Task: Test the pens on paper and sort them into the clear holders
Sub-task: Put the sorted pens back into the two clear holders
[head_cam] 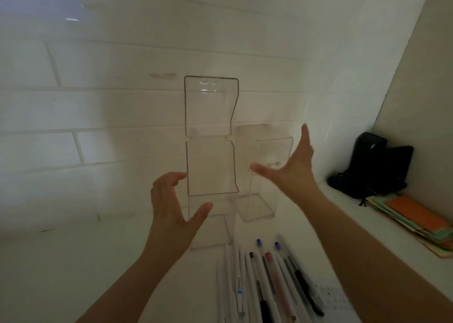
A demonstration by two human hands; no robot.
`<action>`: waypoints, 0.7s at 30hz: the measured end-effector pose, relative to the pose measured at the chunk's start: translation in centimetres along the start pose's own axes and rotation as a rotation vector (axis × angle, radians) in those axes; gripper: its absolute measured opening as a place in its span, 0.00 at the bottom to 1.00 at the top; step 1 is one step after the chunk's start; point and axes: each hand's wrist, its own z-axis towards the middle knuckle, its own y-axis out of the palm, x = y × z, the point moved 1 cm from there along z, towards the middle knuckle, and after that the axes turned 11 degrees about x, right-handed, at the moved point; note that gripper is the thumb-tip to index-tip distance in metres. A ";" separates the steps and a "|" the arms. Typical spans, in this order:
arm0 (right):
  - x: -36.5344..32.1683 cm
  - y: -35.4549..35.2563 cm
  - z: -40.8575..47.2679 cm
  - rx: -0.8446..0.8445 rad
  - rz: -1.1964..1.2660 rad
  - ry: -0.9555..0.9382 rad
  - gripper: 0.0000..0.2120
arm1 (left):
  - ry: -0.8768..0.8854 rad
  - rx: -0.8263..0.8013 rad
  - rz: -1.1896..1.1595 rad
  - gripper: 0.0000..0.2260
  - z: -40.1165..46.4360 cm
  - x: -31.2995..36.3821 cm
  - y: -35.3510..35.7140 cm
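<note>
- Both the left hand and right hand are spread open, nothing held
- The near clear holder is judged light, rigid, slippery; best gripped by its side walls

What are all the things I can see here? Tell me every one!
tall clear holder: one, see-through, middle of the counter, lid flipped up
second clear holder: one, see-through, behind and right of the first
pens: about ten, mostly white with blue, black or red caps, lying side by side on the near counter
printed paper: one, white, under the pens' right edge
black items: dark, right corner, too dim to name
coloured paper stack: orange, green, cream, far right
tiled wall: white, behind
left hand: open, beside the tall holder
right hand: open, raised before the second holder
</note>
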 end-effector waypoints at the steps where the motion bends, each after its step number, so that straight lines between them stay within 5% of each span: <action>1: 0.8 0.7 -0.5 -0.024 0.009 0.042 0.65 | 0.076 0.026 0.015 0.22 -0.1 0.9 0.0; 4: 2.1 3.1 -1.8 -0.002 -0.001 0.061 0.65 | 0.217 -0.050 0.010 0.11 -0.9 3.5 0.7; 8: 2.7 3.6 -2.5 0.074 0.012 0.000 0.59 | 0.288 -0.255 0.023 0.12 -2.6 5.9 2.7; 14: 4.1 0.0 -4.9 0.147 0.075 -0.040 0.58 | -0.165 -0.607 0.011 0.44 -4.4 5.6 8.3; 17: 4.2 -1.0 -5.7 0.188 -0.014 -0.041 0.59 | -0.336 -0.598 -0.004 0.53 -3.4 5.2 11.3; 21: 3.7 -1.3 -6.0 0.220 -0.149 0.003 0.58 | -0.404 -0.532 -0.113 0.53 -1.3 4.5 13.4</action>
